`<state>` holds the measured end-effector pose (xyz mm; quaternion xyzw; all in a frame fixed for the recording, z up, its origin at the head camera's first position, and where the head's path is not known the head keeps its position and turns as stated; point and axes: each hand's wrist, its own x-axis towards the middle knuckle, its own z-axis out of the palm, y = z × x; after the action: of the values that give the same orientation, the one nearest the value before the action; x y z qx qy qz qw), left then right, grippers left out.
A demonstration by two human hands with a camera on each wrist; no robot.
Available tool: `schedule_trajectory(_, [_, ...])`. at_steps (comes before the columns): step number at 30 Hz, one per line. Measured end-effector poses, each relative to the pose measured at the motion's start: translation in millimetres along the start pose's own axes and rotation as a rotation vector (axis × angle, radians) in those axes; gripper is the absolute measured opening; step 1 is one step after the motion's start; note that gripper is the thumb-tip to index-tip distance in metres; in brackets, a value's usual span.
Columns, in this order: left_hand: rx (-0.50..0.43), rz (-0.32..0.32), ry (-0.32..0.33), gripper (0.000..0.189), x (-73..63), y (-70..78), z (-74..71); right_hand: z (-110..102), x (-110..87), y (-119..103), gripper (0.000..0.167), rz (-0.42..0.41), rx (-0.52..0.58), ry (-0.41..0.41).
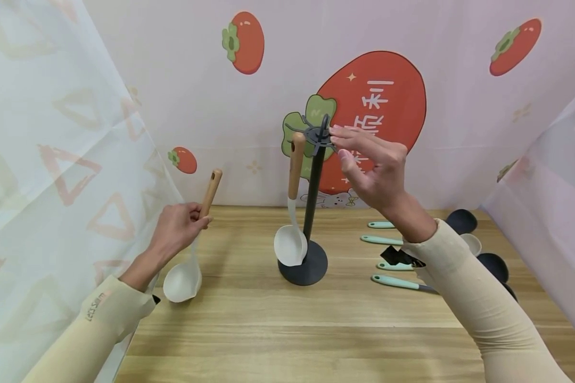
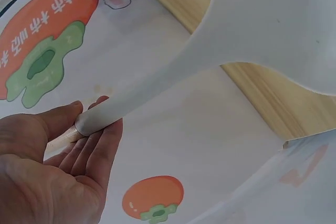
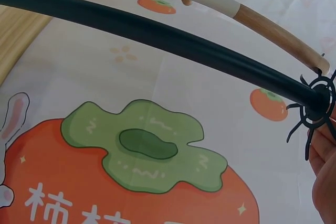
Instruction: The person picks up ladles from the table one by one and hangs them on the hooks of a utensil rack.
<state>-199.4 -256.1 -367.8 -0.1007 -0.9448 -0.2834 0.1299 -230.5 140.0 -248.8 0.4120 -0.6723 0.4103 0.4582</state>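
Observation:
My left hand (image 1: pixel 179 226) grips a white ladle (image 1: pixel 184 279) by its wooden handle, with the bowl hanging down over the left of the table. In the left wrist view, thumb and fingers close round the handle where the white neck (image 2: pixel 136 95) begins. A second white ladle (image 1: pixel 289 244) with a wooden handle hangs from the black utensil stand (image 1: pixel 312 197). At the stand's top, the fingertips of my right hand (image 1: pixel 376 167) touch the hook ring (image 1: pixel 318 136), fingers mostly straight. The right wrist view has those fingers (image 3: pixel 321 150) partly hidden behind the ring (image 3: pixel 316 100).
Several utensils with mint-green handles (image 1: pixel 395 281) lie on the wooden table (image 1: pixel 268 340) at the right, partly under my right forearm. Their dark heads (image 1: pixel 461 221) point right. Printed cloth (image 1: pixel 172 80) hangs behind and along both sides.

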Motion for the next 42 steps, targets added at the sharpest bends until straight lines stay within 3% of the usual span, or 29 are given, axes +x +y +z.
schedule_trajectory(9, [-0.042, 0.029, 0.059, 0.015, 5.1, 14.5, -3.4, 0, -0.3, 1, 0.036, 0.006, 0.012, 0.005])
schedule_trajectory(32, [-0.252, 0.104, 0.169, 0.018, 22.9, 56.8, -0.2, 2, 0.3, 3, 0.036, -0.008, 0.015, 0.009])
schedule_trajectory(42, [-0.293, 0.140, 0.173, 0.022, 33.2, 74.4, -0.4, 3, -0.6, 5, 0.037, -0.018, 0.026, 0.022])
